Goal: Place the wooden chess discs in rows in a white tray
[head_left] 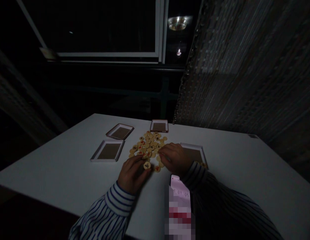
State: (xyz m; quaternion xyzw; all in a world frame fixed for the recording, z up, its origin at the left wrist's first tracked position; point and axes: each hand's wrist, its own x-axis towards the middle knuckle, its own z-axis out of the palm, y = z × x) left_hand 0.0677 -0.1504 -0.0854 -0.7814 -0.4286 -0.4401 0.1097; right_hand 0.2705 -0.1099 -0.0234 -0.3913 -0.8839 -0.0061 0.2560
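A heap of round wooden xiangqi pieces [151, 146] lies on the white table, some with red characters and others with dark ones. My left hand [131, 174] is at the heap's near left side, closed on one xiangqi piece [147, 165] with a dark character, held between thumb and fingers. At the heap's right edge, my right hand [176, 159] has its fingertips pinched together among the pieces; what they hold, if anything, cannot be made out. A piece with a red character [157, 169] lies on the table between both hands.
Shallow trays stand around the heap: a left near tray [93, 160], a left far tray [132, 129], a back tray [167, 126] and a right tray [203, 153], partly hidden, with pieces at its near corner. A lit phone [180, 190] lies beside my right forearm. A bead curtain [220, 66] hangs behind.
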